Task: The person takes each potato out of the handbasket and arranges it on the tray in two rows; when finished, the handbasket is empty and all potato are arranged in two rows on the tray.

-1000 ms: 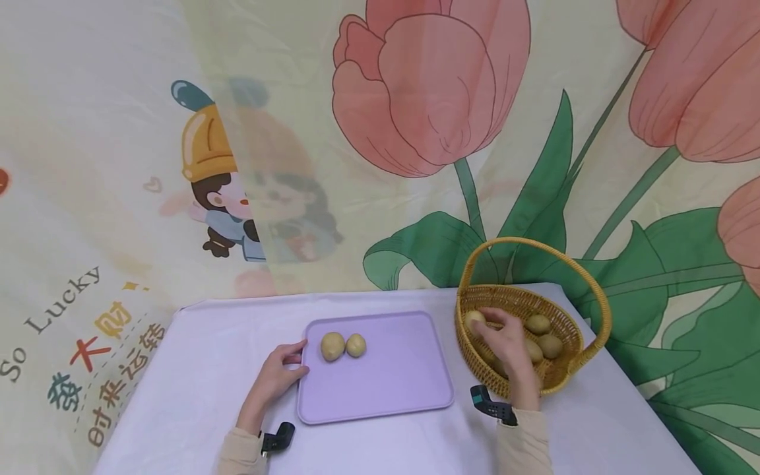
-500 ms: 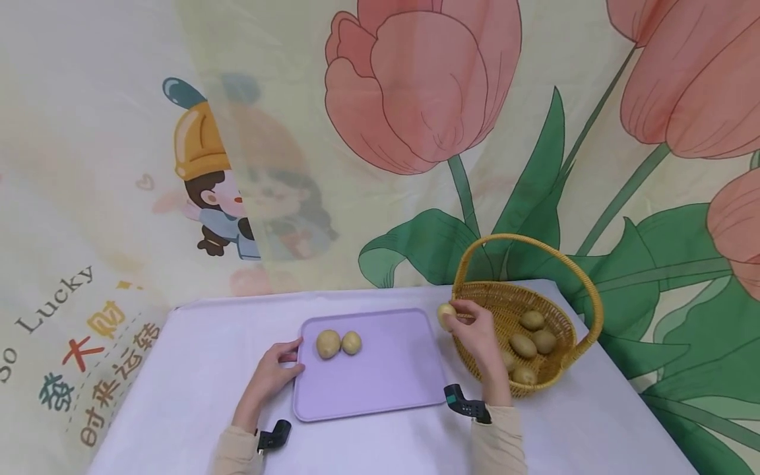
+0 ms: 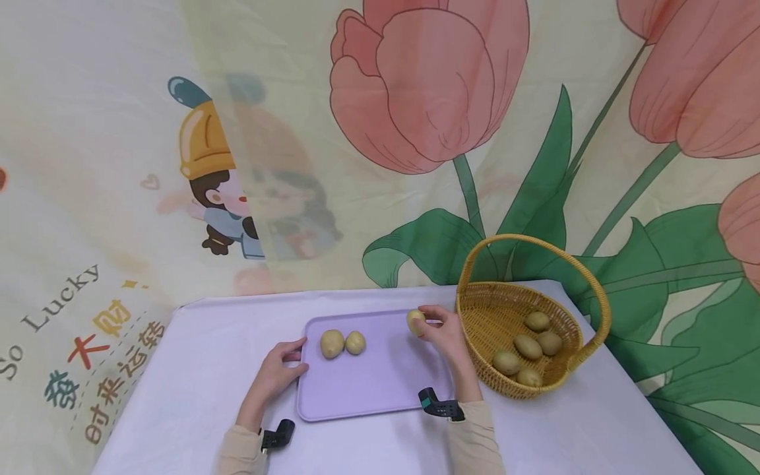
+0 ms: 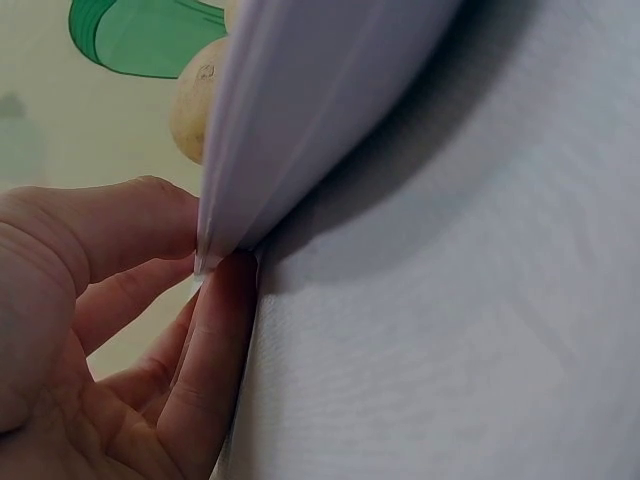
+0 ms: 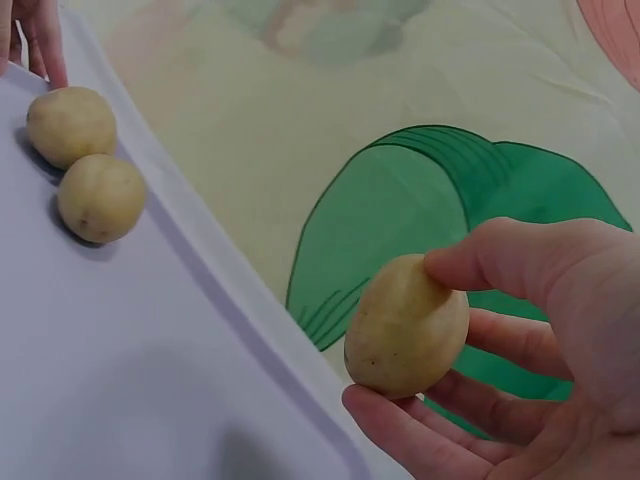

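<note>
My left hand [image 3: 277, 374] holds the left edge of a lilac tray [image 3: 380, 389], thumb at the rim [image 4: 215, 190] and a finger low against its edge in the left wrist view. Two peeled-looking, pale potatoes lie side by side on the tray: a larger potato [image 3: 332, 344] and a smaller potato [image 3: 355, 343]. Over the tray's far right corner, my right hand [image 3: 444, 333] pinches another potato [image 5: 408, 328] between thumb and fingertips. In the right wrist view this potato is raised, apart from the tray's surface.
A wicker basket [image 3: 475, 349] with a tall arched handle [image 3: 549, 247] stands right of the tray, with several potatoes [image 3: 527, 347] in it. White cloth [image 3: 237, 323] covers the table. A printed curtain with tulips [image 3: 439, 79] hangs behind.
My right hand has lifted a potato out of the basket and carried it left, over the tray. My left hand stays at the tray's edge, and the two potatoes there have not moved.
</note>
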`<act>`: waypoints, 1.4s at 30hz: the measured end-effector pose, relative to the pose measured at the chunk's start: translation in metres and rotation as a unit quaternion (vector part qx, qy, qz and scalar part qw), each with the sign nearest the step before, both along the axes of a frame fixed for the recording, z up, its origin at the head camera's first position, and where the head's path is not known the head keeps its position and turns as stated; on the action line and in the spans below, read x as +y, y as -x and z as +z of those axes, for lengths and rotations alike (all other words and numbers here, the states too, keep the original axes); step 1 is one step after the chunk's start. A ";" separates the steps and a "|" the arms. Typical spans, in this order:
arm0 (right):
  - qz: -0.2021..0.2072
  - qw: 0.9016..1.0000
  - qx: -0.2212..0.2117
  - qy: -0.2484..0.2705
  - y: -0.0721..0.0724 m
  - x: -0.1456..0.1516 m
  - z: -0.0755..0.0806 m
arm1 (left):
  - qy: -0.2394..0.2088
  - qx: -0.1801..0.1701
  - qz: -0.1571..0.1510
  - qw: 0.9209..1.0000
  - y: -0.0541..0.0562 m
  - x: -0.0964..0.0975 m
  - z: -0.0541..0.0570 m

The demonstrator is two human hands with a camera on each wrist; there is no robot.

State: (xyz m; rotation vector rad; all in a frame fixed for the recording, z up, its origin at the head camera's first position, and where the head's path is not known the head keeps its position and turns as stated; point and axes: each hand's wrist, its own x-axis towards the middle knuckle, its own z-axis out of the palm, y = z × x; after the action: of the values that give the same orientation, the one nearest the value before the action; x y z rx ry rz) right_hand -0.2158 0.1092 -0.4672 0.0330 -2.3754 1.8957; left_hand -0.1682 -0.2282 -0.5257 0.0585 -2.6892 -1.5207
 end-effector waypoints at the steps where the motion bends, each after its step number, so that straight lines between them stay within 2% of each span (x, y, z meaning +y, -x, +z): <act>1: -0.002 1.000 -0.003 -0.003 0.001 -0.002 -0.002 | -0.002 0.001 -0.001 1.000 0.000 0.000 0.000; 4: -0.003 1.000 -0.006 -0.002 0.002 -0.007 -0.008 | -0.001 0.000 -0.001 1.000 0.000 0.000 0.000; 9: 0.004 0.999 -0.006 0.034 0.003 -0.016 -0.015 | 0.003 -0.003 0.000 1.000 -0.002 0.000 0.000; 14: 0.019 0.999 -0.011 0.041 -0.004 -0.030 -0.005 | 0.007 -0.004 0.000 1.000 -0.002 0.000 0.000; 17: 0.018 0.999 -0.017 0.034 -0.002 -0.037 -0.012 | 0.010 -0.005 0.001 1.000 -0.002 0.000 0.001; 21: 0.016 0.999 -0.038 0.035 0.008 -0.047 -0.036 | 0.009 -0.007 0.003 1.000 -0.003 0.001 0.003; 27: 0.008 0.997 -0.061 0.043 0.009 -0.061 -0.043 | 0.006 -0.006 0.004 1.000 -0.002 0.002 0.005; 32: -0.011 0.997 -0.069 0.032 0.010 -0.070 -0.045 | 0.002 -0.001 0.002 1.000 -0.002 0.002 0.005; 42: -0.035 0.998 -0.053 -0.019 0.008 -0.080 -0.044 | 0.009 0.007 0.004 1.000 -0.001 0.001 0.001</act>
State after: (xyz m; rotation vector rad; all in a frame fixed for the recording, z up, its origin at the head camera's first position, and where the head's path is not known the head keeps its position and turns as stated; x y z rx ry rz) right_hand -0.2235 0.0291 -0.5110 -0.1496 -2.4438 1.8654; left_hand -0.1673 -0.2276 -0.5249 0.0585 -2.6874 -1.4896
